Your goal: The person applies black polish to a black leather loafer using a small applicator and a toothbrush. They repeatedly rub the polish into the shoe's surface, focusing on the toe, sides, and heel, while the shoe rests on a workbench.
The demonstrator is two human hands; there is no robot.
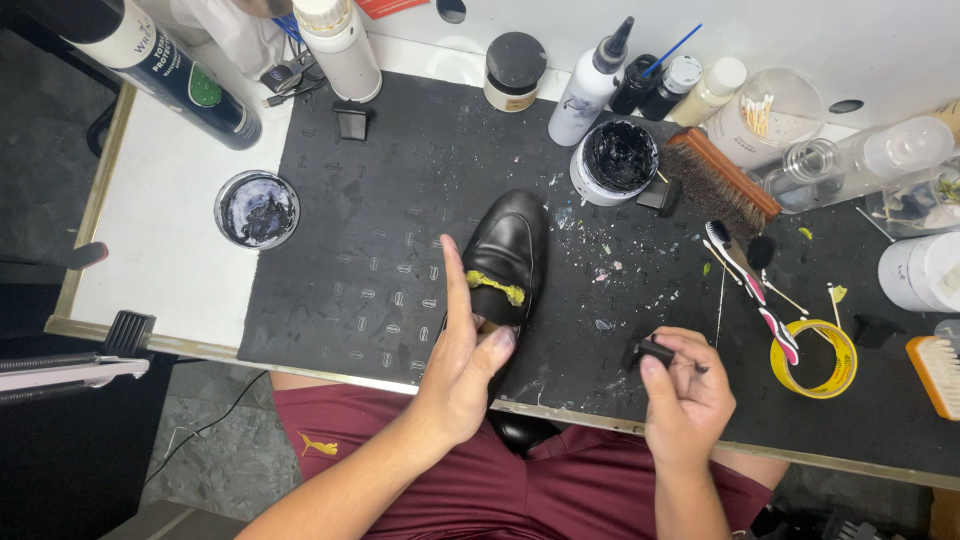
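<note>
Black leather loafer (512, 250) lies toe-away on the dark mat (400, 200), near the table's front edge (300, 362). Yellow-green masking (494, 287) covers the strap ornament across the vamp.

Left hand (462, 370) holds the shoe at the heel opening: thumb raised along the near side, other fingers (497, 345) tucked into or over the collar; partly open, bracing rather than gripping hard.

Right hand (685, 392), just right of the shoe, fingers closed in a pinch on a small black applicator (654, 351).

Handling, judged: leather looks smooth and shiny, likely slippery on the toe; upper soft, sole stiff, weight light. Best hold seems the heel and collar, off the polished vamp.

Around it: open pot of black polish (617, 158) beyond the toe, wooden brush (718, 180) beside it, toothbrush (750, 285), yellow tape roll (815, 360), lidless tin (257, 208) on the white strip to the left, bottles along the back.

Room: bare mat left of the shoe gives space to turn it; right side crowded. Front edge is close behind the heel, lap below.
</note>
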